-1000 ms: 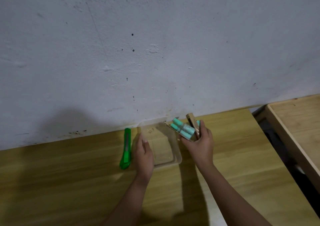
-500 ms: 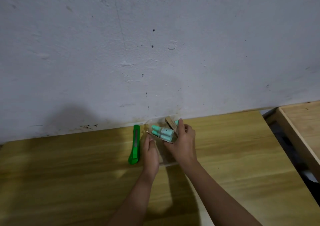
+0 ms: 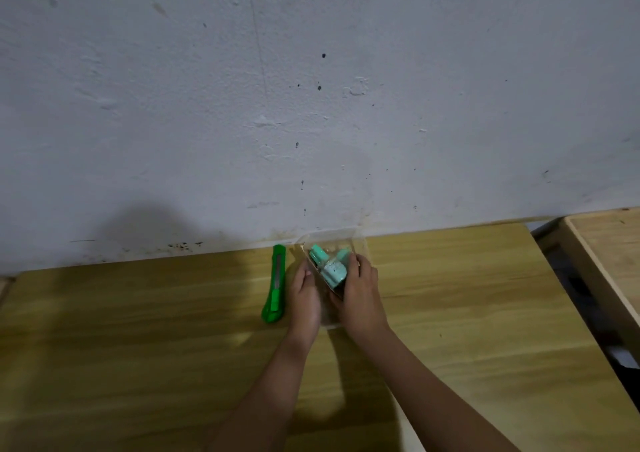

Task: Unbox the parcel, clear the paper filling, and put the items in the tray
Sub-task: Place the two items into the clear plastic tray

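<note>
A clear plastic tray [image 3: 358,243] stands on the wooden table against the wall. Inside it lies a pack of mint-green tubes [image 3: 327,264] on a brown card backing. My right hand [image 3: 358,292] holds the pack's right side, low in the tray. My left hand [image 3: 304,299] rests against the tray's left wall, fingers flat along it. The tray's near part is hidden behind both hands.
A green utility knife [image 3: 275,283] lies left of the tray, pointing at the wall. The white wall closes off the table's far edge. A second wooden table [image 3: 609,254] stands to the right across a dark gap.
My right hand has carried the pack of green tubes from above the tray's right rim down into the tray. My left hand has stayed on the tray's left side.
</note>
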Available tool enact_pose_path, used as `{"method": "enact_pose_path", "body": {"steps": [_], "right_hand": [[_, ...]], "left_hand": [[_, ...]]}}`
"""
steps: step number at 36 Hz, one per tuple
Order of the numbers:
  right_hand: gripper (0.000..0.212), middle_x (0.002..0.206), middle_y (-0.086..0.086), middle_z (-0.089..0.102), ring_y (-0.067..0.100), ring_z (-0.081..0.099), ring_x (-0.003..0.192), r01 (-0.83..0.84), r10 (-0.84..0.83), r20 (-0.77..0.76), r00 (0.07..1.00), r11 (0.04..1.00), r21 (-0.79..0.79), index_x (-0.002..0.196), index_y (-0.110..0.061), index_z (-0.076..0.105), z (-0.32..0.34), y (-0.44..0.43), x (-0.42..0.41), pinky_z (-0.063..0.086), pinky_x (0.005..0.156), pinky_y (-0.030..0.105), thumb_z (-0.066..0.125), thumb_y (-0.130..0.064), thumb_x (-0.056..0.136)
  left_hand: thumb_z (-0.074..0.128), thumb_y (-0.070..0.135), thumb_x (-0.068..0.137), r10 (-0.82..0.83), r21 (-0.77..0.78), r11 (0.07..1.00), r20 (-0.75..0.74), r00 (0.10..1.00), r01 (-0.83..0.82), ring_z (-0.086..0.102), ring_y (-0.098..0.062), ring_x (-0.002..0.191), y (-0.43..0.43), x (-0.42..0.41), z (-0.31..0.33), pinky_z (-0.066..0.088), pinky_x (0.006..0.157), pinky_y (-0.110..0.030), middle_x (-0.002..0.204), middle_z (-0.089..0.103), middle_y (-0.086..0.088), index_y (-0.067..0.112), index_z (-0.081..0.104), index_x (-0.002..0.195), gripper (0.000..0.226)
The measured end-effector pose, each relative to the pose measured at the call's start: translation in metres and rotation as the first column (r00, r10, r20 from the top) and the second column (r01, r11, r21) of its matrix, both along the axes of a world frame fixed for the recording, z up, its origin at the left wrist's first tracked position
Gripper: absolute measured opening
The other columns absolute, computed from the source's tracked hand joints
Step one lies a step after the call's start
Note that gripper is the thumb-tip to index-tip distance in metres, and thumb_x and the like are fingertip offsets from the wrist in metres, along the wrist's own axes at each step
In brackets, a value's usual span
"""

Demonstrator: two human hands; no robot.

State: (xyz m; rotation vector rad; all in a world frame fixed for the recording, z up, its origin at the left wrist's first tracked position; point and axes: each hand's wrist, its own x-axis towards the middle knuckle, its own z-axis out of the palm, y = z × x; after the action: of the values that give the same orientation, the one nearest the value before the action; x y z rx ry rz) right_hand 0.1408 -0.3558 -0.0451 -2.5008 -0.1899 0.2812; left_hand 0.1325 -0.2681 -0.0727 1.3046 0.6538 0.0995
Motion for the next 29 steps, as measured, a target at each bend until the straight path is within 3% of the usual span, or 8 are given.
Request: {"method": "enact_pose_path", "body": {"steps": [3, 9, 13, 17, 20, 24, 29], "right_hand": [[0.07, 0.142, 0.011, 0.036, 0.025, 0.033, 0.129, -0.006, 0.007, -0.023, 1.0, 0.998, 0.064, 0.14, -0.008, 0.026, -0.004, -0.002, -0.004, 0.032, 0.108, 0.033, 0.065, -0.021, 0.082], [0.068, 0.145, 0.009, 0.032, 0.025, 0.034, 0.131, -0.059, 0.06, -0.001, 0.998, 0.995, 0.082, 0.141, -0.011, 0.024, -0.008, -0.004, -0.007, 0.034, 0.109, 0.034, 0.061, -0.022, 0.085], [0.067, 0.152, 0.015, 0.019, 0.03, 0.022, 0.14, -0.085, 0.085, -0.014, 0.996, 0.996, -0.01, 0.144, -0.009, 0.013, -0.012, 0.001, -0.006, 0.028, 0.114, 0.039, 0.05, -0.026, 0.091], [0.069, 0.157, 0.015, 0.002, 0.028, 0.003, 0.145, -0.078, 0.075, -0.046, 0.996, 0.995, -0.063, 0.147, -0.009, 0.0, -0.015, 0.005, -0.003, 0.014, 0.118, 0.036, 0.042, -0.029, 0.096], [0.072, 0.157, 0.016, -0.006, 0.029, -0.003, 0.145, -0.097, 0.092, -0.062, 0.994, 0.992, -0.079, 0.146, -0.009, -0.005, -0.016, 0.007, -0.001, 0.012, 0.119, 0.037, 0.038, -0.036, 0.096], [0.072, 0.157, 0.015, -0.009, 0.029, -0.004, 0.145, -0.125, 0.12, -0.086, 0.989, 0.99, -0.062, 0.147, -0.009, -0.005, -0.013, 0.005, 0.0, 0.01, 0.118, 0.037, 0.036, -0.039, 0.096], [0.06, 0.158, 0.009, 0.004, 0.026, 0.011, 0.144, -0.104, 0.104, 0.004, 0.995, 0.995, 0.009, 0.147, -0.016, 0.013, -0.006, -0.003, -0.003, 0.022, 0.116, 0.038, 0.038, -0.033, 0.096]], "left_hand": [[0.033, 0.0, 0.097, 0.02, -0.031, 0.999, -0.023, 1.0, -0.021, 0.063, -0.015, 0.099, 0.002, 0.0, -0.003, 0.052, 0.077, -0.018, 0.115, 0.064, -0.006, 0.016, 0.059, 0.117, 0.036], [0.029, -0.001, 0.098, 0.041, -0.057, 0.997, -0.034, 0.999, -0.043, 0.053, -0.017, 0.11, 0.001, 0.001, 0.001, 0.049, 0.074, -0.008, 0.123, 0.054, -0.006, 0.004, 0.046, 0.134, 0.04], [0.03, -0.001, 0.098, 0.061, -0.052, 0.997, -0.054, 0.997, -0.063, 0.053, -0.019, 0.117, 0.001, 0.002, 0.001, 0.048, 0.086, -0.018, 0.133, 0.052, -0.01, 0.004, 0.046, 0.134, 0.04], [0.032, 0.0, 0.098, 0.048, -0.082, 0.995, -0.081, 0.996, -0.055, 0.053, -0.028, 0.123, 0.002, 0.003, -0.002, 0.042, 0.106, -0.043, 0.136, 0.052, -0.014, 0.007, 0.048, 0.134, 0.041], [0.033, 0.001, 0.097, 0.014, -0.07, 0.997, -0.075, 0.997, -0.019, 0.054, -0.032, 0.122, 0.006, 0.002, -0.011, 0.038, 0.108, -0.051, 0.132, 0.055, -0.016, 0.011, 0.051, 0.131, 0.04], [0.034, 0.001, 0.098, -0.047, -0.043, 0.998, -0.093, 0.995, 0.044, 0.054, -0.027, 0.121, 0.007, -0.004, -0.001, 0.041, 0.107, -0.044, 0.133, 0.055, -0.013, 0.012, 0.05, 0.132, 0.04], [0.037, 0.002, 0.097, -0.087, -0.025, 0.996, -0.096, 0.992, 0.085, 0.057, -0.02, 0.115, 0.01, -0.012, 0.006, 0.05, 0.088, -0.022, 0.131, 0.055, -0.006, 0.012, 0.045, 0.137, 0.041]]}}
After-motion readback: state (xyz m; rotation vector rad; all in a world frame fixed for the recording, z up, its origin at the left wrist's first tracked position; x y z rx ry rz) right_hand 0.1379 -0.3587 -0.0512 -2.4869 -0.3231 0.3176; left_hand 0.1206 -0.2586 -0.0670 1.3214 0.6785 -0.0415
